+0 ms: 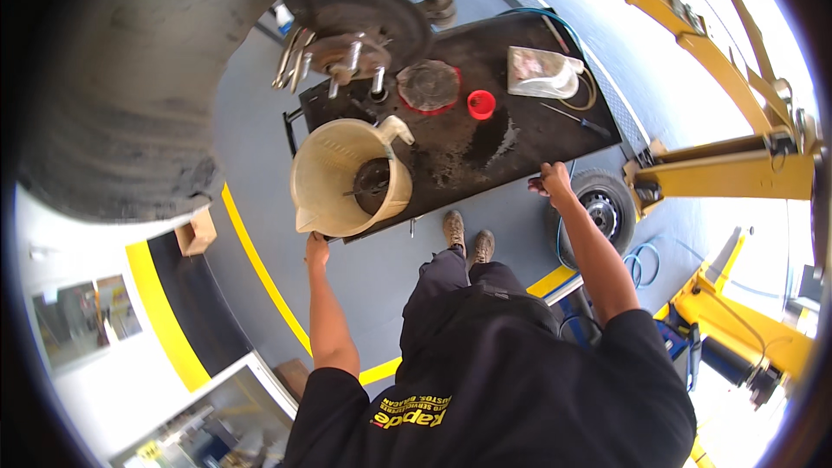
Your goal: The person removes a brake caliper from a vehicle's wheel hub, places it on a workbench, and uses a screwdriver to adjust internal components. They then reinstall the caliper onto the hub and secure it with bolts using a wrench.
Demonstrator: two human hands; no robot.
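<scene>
Steadying the stained, black, rectangular desk (542, 130) seems the present step; moving it would call for level handling. It stands on the grey-blue floor (524, 247), a cream plastic jug (325, 178) at its left end. Left hand (317, 248): at the near corner, finger closure unclear. Right hand (552, 182): fingers curled near the edge, contents indiscernible.

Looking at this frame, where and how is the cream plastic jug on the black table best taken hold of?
The grip would likely suit the handle best, right hand coming from the right: it juts from the jug's far-right rim, opposite the spout.
</scene>
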